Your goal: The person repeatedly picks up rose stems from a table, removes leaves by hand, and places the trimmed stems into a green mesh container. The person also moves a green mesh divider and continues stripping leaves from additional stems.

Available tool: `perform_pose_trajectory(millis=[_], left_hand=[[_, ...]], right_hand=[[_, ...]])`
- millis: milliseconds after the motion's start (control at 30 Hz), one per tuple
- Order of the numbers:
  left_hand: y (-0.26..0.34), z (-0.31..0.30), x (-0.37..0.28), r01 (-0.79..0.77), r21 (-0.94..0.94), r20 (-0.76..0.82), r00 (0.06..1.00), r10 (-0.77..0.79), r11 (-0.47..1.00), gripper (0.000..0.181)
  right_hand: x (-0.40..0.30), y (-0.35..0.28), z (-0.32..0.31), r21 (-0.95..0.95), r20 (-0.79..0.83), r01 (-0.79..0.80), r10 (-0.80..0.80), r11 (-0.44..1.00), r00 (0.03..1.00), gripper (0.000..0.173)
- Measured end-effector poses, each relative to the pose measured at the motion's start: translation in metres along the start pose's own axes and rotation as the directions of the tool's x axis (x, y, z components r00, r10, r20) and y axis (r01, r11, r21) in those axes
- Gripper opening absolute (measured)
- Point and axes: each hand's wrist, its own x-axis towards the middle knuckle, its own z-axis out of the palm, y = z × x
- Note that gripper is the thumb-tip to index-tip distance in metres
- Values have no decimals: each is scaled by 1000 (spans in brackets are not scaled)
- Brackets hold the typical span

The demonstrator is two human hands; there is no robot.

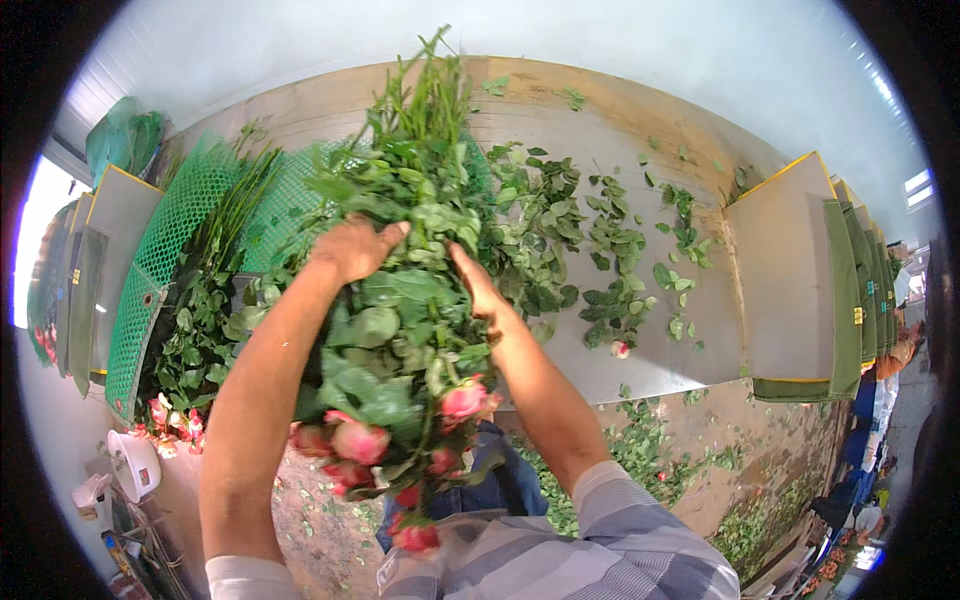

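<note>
A large bunch of leafy roses hangs between my two hands, with pink-and-cream blooms toward my body and bare green stem ends pointing away. My left hand holds its left side, thumb across the leaves. Against the right side presses my right hand, its fingers partly hidden by foliage. Beneath and behind the bunch lies green plastic mesh. Another pile of roses rests to the left on the mesh, heads over the table's near edge.
Loose leaves and a small rose head lie on the grey tabletop. Upright divider panels stand at the right and left. A white tub is at lower left. Leaves litter the floor.
</note>
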Motion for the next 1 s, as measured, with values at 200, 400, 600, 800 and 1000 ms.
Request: perform_pose_trajectory(millis=[200,400,600,800,1000], left_hand=[[71,33,-11,-37,81,-62,997,42,996,87],[85,36,-12,-194,47,46,980,192,980,80],[72,61,-13,-127,161,-9,991,130,979,79],[70,69,-6,-148,127,-101,982,162,981,72],[75,73,-8,-107,55,-167,979,115,993,68]], right_hand=[[-26,-35,-60,-499,-200,-28,-83,866,976,79],[-21,-61,-37,-890,-340,-180,-347,419,874,50],[22,-162,-111,-888,-92,-364,-666,-282,741,57],[6,-128,-137,-755,14,-155,-252,-636,968,86],[-234,-103,-184,-844,-17,-112,-181,-525,983,73]])
